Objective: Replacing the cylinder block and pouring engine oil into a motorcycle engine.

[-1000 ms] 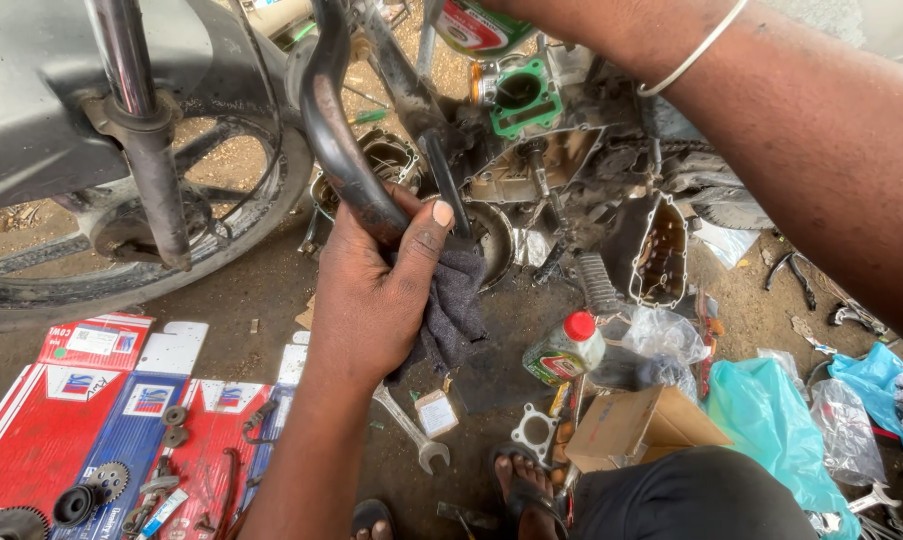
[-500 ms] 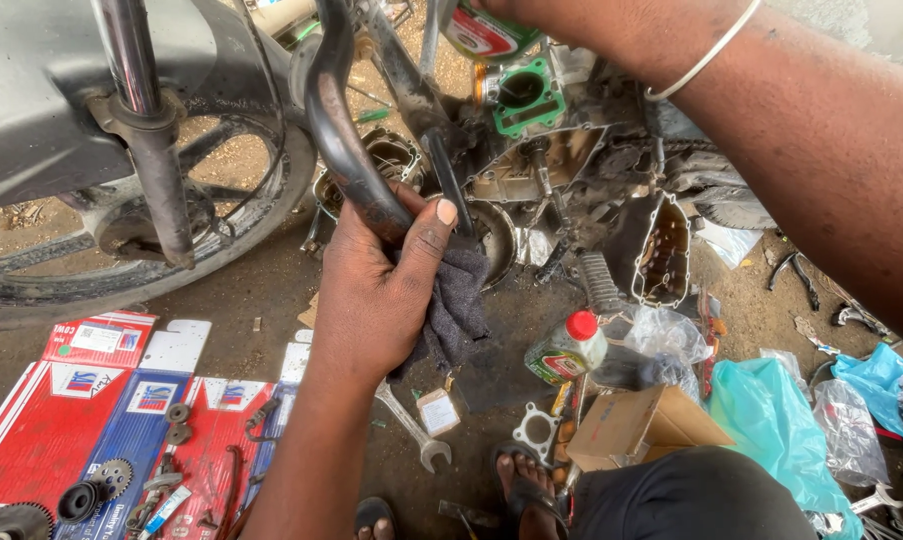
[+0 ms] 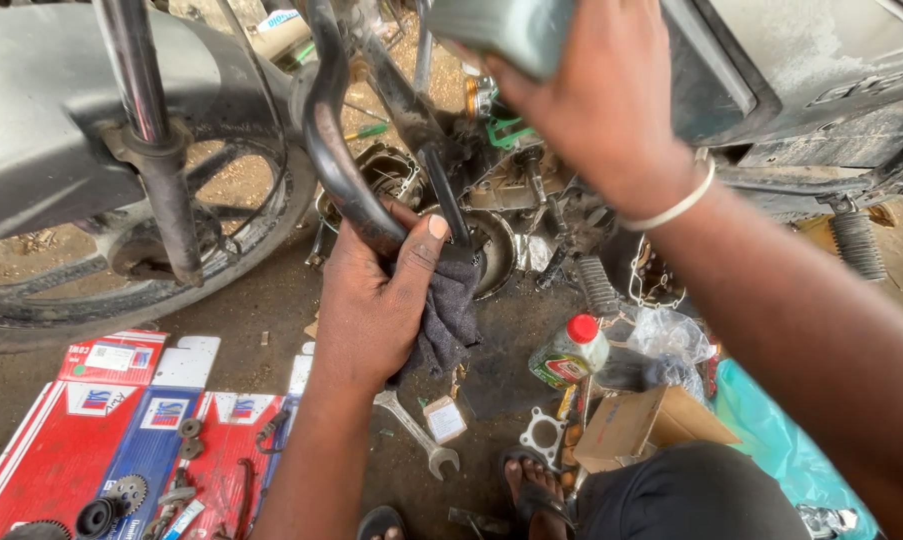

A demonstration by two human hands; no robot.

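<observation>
Both hands are busy on the stripped motorcycle. Nearest, the left hand (image 3: 376, 300) is closed around the curved black exhaust pipe (image 3: 331, 150), pressing a dark rag (image 3: 443, 315) against it with the thumb up on the tube; that grip looks the same as half a second ago. What has changed is the right hand (image 3: 591, 110): a moment back it reached out of view at the top, and now it sits spread over a grey-green body part (image 3: 501, 30) at the far edge, fingers wrapped on it. I judge the pipe is being steadied while the upper piece gets handled.

On the floor near the feet lie an open-ended spanner (image 3: 416, 435), a red and blue flattened carton (image 3: 101, 430) with small gears, and a green oil bottle (image 3: 569, 352). Farther left stands the front wheel (image 3: 121, 270).
</observation>
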